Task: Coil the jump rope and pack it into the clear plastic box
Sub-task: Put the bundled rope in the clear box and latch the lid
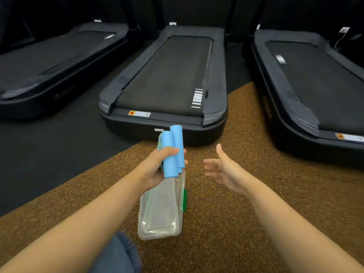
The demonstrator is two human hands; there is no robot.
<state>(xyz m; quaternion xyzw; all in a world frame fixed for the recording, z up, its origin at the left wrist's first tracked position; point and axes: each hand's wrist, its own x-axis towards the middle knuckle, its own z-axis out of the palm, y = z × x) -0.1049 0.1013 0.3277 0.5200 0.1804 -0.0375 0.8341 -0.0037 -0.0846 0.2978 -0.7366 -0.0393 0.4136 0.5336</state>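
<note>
From the head camera, the left hand [157,166] is closed around the jump rope [173,152], its grip wrapped about the two blue foam handles bunched side by side and pointing up and slightly away; a bit of greenish cord shows just behind the handles at the hand's far side, though how neatly it is coiled cannot be told. The bundle hangs directly above the far end of the clear plastic box [160,211], which lies open on the speckled brown floor [226,213] with a green latch on its right side and nothing visible inside. The right hand [222,170] is spread open and empty, just to the right of the box's far end, palm turned toward the bundle. The nearest treadmill [167,81] sits beyond the box, with others to either side of it. The handles look like soft, light foam that should give a little under pressure and not slip, so holding both together at mid-length seems sound; the cord is probably limp and springy, likely to uncoil if released. The box looks light and thin-walled, so it may slide unless the free hand steadies it.
</note>
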